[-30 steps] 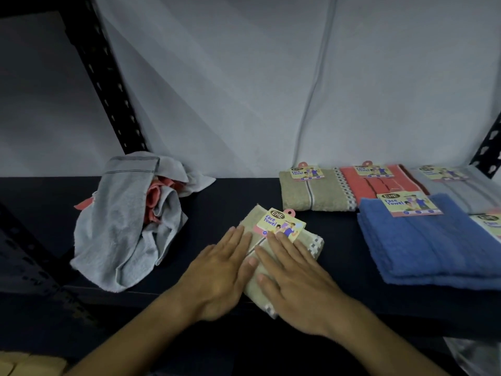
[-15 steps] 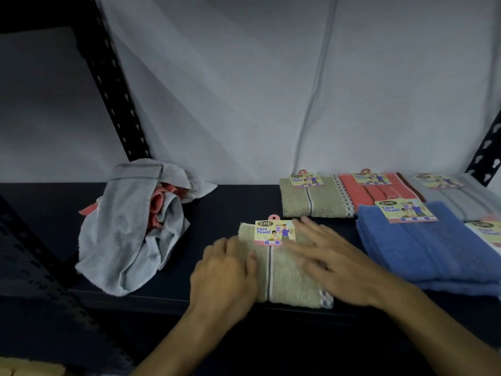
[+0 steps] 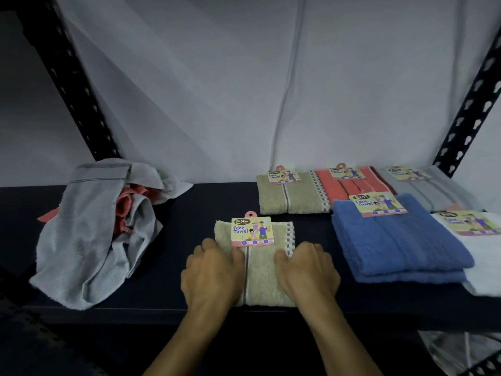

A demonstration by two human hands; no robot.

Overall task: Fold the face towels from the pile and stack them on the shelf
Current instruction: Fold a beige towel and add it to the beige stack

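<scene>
A folded beige face towel (image 3: 261,272) with a "Face Towel" card label (image 3: 252,231) lies square at the front edge of the dark shelf (image 3: 189,213). My left hand (image 3: 214,270) grips its left side with curled fingers. My right hand (image 3: 306,270) grips its right side, by the checked border, the same way. The pile of unfolded grey and coral towels (image 3: 89,232) sits at the left of the shelf, apart from both hands.
Folded, labelled towels lie at the right: a beige one (image 3: 284,196), a coral one (image 3: 349,187) and a grey one (image 3: 433,191) along the back, a blue one (image 3: 393,240) and a white one (image 3: 482,256) in front. Black perforated uprights (image 3: 73,85) frame the shelf before a white sheet.
The beige towel has been turned from a slant to lie square to the shelf edge. My hands went from flat on top of it to curled around its left and right sides.
</scene>
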